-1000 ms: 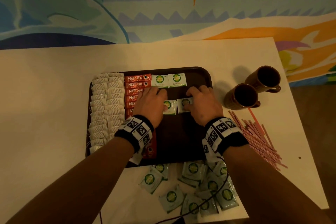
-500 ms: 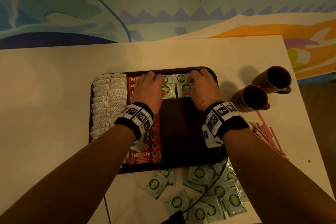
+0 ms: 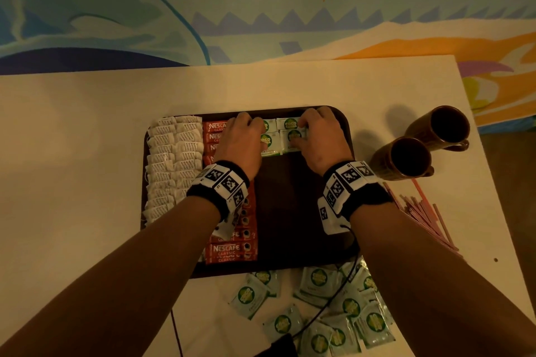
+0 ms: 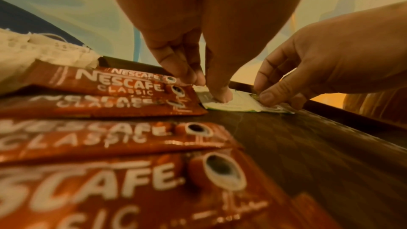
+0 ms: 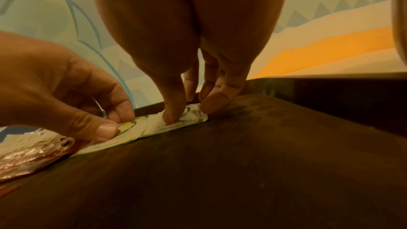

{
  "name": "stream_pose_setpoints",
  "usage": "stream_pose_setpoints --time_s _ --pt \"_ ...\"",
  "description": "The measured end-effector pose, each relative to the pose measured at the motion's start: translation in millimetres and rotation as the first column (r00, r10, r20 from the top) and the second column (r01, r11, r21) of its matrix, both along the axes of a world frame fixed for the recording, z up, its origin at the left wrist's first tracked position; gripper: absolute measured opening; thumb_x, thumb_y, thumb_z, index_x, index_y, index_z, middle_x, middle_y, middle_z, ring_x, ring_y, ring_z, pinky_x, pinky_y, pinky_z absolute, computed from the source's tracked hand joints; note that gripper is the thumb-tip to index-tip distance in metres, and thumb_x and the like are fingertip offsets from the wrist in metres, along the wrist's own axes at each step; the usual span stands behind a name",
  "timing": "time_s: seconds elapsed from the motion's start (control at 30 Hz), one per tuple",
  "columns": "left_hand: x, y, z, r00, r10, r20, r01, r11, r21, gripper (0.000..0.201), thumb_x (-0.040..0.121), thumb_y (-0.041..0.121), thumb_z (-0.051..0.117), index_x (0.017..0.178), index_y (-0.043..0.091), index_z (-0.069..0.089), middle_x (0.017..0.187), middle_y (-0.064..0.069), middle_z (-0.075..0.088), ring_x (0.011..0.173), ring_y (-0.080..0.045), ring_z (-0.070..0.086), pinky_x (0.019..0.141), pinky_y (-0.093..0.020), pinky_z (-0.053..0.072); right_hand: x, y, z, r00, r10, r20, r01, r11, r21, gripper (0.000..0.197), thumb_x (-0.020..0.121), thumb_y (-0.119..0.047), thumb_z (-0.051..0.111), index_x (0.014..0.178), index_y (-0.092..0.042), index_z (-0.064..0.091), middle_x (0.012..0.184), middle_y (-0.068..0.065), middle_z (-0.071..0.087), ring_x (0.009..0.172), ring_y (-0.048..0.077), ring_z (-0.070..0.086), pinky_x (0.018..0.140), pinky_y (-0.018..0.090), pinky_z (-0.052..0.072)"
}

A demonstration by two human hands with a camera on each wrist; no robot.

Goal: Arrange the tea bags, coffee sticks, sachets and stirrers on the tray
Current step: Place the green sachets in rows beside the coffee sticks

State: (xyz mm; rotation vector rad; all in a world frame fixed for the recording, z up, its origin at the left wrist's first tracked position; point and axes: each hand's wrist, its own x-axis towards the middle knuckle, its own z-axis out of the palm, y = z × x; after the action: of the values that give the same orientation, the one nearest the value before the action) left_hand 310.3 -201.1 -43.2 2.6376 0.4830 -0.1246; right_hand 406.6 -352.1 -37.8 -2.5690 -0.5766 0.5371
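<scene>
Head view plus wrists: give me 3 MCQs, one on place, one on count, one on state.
1. Where do the pink stirrers lie?
A. on the tray
B. on the table right of the tray
C. inside a mug

2. How many brown mugs stand on the table?
A. one
B. two
C. four

3. What is the left hand doing?
A. pressing a green sugar sachet onto the tray
B. lifting a tea bag
C. hanging idle off the table

Key: 1 B, they fan out on the table beyond the tray's right rim. 2 B, a pair stands beside the tray. 3 A, the left wrist view shows fingertips down on the sachet.
</scene>
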Motion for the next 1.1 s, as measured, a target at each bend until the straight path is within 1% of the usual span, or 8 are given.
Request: stream_pose_setpoints --time_s 0.27,0.4,0.53,0.63,0.73,0.9,1.03,1.1 --pt "-3.4 -1.1 2.9 0.995 0.053 0.084 -0.050 0.998 -0.035 0.023 0.092 0.010 0.069 0.113 0.005 0.063 0.116 -0.016 0.055 0.109 -0.033 0.054 0.092 -0.045 0.049 -1.4 -6.6 4.7 0.999 -0.026 0.047 0.024 0.999 0.047 0.037 0.086 -0.024 0.080 0.117 -0.014 0.061 0.126 0.010 0.052 0.113 0.029 0.055 0.095 0.040 0.050" --pt "-19.9 -9.4 16.8 0.988 0.052 0.145 -0.041 0.996 -0.079 0.024 0.091 0.010 0.071 0.115 0.008 0.065 0.118 -0.014 0.056 0.110 -0.030 0.055 0.093 -0.038 0.048 -13.2 -29.0 20.6 0.995 -0.087 0.051 0.082 0.993 0.079 0.031 0.087 -0.024 0.080 0.111 -0.018 0.063 0.119 0.005 0.058 0.101 0.024 0.061 0.086 0.041 0.056" --pt "-50.1 -30.2 33.6 0.991 -0.010 0.132 0.030 0.988 -0.149 0.022 0.090 0.013 0.073 0.111 0.010 0.066 0.115 -0.009 0.057 0.107 -0.023 0.053 0.086 -0.029 0.041 -40.2 -60.2 39.8 0.997 -0.034 -0.070 0.037 0.998 0.049 0.018 0.089 -0.022 0.078 0.103 -0.023 0.067 0.097 -0.005 0.067 0.090 0.013 0.064 0.079 0.030 0.055" --pt "-78.9 -45.7 41.0 0.996 -0.064 0.062 0.076 0.975 -0.211 0.017 0.089 0.018 0.075 0.103 0.015 0.066 0.106 -0.003 0.057 0.096 -0.017 0.055 0.082 -0.031 0.046 -60.7 -82.9 52.4 0.987 0.022 -0.158 -0.023 1.000 -0.004 0.012 0.089 -0.024 0.078 0.093 -0.028 0.067 0.087 -0.011 0.066 0.083 0.007 0.064 0.071 0.024 0.052" --pt "-102.7 -60.7 44.0 0.994 -0.106 -0.029 0.096 0.968 -0.234 0.016 0.087 0.020 0.077 0.097 0.017 0.066 0.099 0.000 0.058 0.088 -0.016 0.056 0.081 -0.037 0.051 -80.7 -102.2 58.6 0.977 0.086 -0.196 -0.103 0.992 -0.076 0.009 0.088 -0.029 0.078 0.090 -0.029 0.069 0.083 -0.013 0.064 0.080 0.006 0.063 0.059 0.017 0.041" --pt "-134.5 -87.5 48.0 0.980 -0.146 -0.133 0.115 0.970 -0.215 0.017 0.086 0.026 0.078 0.092 0.022 0.062 0.093 0.003 0.057 0.086 -0.017 0.057 0.079 -0.042 0.053 -116.4 -128.8 61.3 0.946 0.143 -0.291 -0.187 0.974 -0.130 0.012 0.084 -0.029 0.083 0.088 -0.026 0.072 0.085 -0.010 0.066 0.082 0.011 0.065 0.067 0.026 0.051" --pt "-160.4 -116.0 45.8 0.938 -0.196 -0.285 0.155 0.975 -0.159 0.021 0.086 0.037 0.076 0.089 0.025 0.059 0.093 0.005 0.058 0.085 -0.017 0.058 0.079 -0.042 0.055 -148.8 -145.7 54.1 0.941 0.179 -0.288 -0.239 0.953 -0.185 0.014 0.082 -0.034 0.083 0.085 -0.028 0.070 0.092 -0.003 0.069 0.085 0.018 0.067 0.077 0.037 0.060" --pt "-176.4 -122.3 43.2 0.923 -0.150 -0.354 0.121 0.987 -0.103 0.022 0.088 0.039 0.074 0.089 0.024 0.058 0.093 0.002 0.060 0.085 -0.020 0.059 0.081 -0.044 0.056 -162.7 -152.1 48.8 0.944 0.210 -0.256 -0.265 0.941 -0.208 0.017 0.083 -0.038 0.080 0.092 -0.026 0.071 0.097 -0.001 0.069 0.090 0.021 0.068 0.079 0.041 0.060"
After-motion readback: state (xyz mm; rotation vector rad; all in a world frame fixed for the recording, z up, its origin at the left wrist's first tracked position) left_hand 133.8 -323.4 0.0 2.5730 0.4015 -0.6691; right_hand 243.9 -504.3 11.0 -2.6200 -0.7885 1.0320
